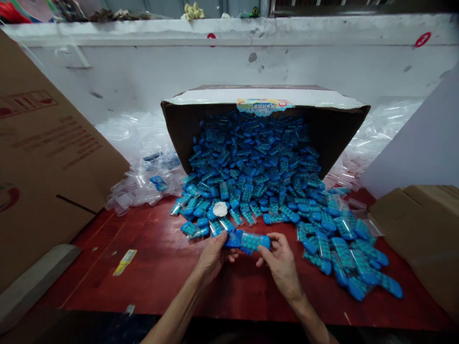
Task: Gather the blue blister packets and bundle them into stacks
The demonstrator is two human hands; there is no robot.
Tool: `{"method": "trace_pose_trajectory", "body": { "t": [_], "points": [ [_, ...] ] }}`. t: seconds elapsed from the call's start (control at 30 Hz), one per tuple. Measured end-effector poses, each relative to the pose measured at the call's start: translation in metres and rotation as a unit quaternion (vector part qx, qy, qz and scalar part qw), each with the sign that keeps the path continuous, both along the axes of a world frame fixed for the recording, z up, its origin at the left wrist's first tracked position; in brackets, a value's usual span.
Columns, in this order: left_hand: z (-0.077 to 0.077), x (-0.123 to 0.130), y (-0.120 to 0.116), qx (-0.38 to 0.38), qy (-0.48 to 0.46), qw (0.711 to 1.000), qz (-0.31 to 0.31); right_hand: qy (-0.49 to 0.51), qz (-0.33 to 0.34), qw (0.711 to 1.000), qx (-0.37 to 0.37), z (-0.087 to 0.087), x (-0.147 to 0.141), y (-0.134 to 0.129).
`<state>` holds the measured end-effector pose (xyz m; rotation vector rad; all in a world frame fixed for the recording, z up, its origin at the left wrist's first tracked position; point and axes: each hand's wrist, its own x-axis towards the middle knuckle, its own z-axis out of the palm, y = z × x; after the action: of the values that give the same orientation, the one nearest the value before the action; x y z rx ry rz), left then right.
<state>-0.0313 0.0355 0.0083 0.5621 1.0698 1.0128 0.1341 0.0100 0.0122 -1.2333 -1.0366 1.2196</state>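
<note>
At the left of the frame a large brown carton (53,143) borders the red surface (143,234), with clear plastic sleeves (132,186) heaped just beyond it. In the lower middle, the person's left hand (210,255) has its fingers closed on a dark blue wrapper (234,237), thumb on top; to the right of that, and meeting it, is the held blue piece (253,241), whose far end is pinched by the fingers of the right hand (285,270). Whether the wrapper encloses the piece's left end or lies behind it cannot be told. Handling it well would seem to call for a light left grip that keeps the wrapper flat and uncreased, while the right fingers steady the piece by its solid end, leaving the join free; any push or pull is best kept in line with the length, since a twist could crumple the thin wrapper. The long axis runs across the frame, nearly level, dipping slightly toward the right; the wrapper covers the left end, the rounded blue end points right, and the bumpy teal face is turned up to the camera. Beyond the hands, a tipped box (332,138) opens toward the person over a mass of similar pieces (251,186), which spills to the right across the surface, their lengths lying at mixed angles, near a smaller brown carton (419,229) at the right edge.
</note>
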Motion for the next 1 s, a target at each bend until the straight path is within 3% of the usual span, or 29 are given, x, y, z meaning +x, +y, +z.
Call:
{"method": "trace_pose_trajectory", "body": {
  "t": [0.3,0.57,1.0],
  "points": [
    [-0.004,-0.001,0.001,0.005,0.013,1.000,-0.004,-0.005,0.002,1.000,-0.003,-0.004,0.005,0.003],
    [-0.003,0.002,0.000,-0.019,0.008,1.000,0.017,0.013,-0.022,1.000,0.019,0.005,0.006,-0.002],
    [-0.003,0.002,-0.006,-0.034,-0.023,0.999,-0.010,0.018,-0.024,0.999,0.030,0.007,0.004,-0.005]
  ]
}}
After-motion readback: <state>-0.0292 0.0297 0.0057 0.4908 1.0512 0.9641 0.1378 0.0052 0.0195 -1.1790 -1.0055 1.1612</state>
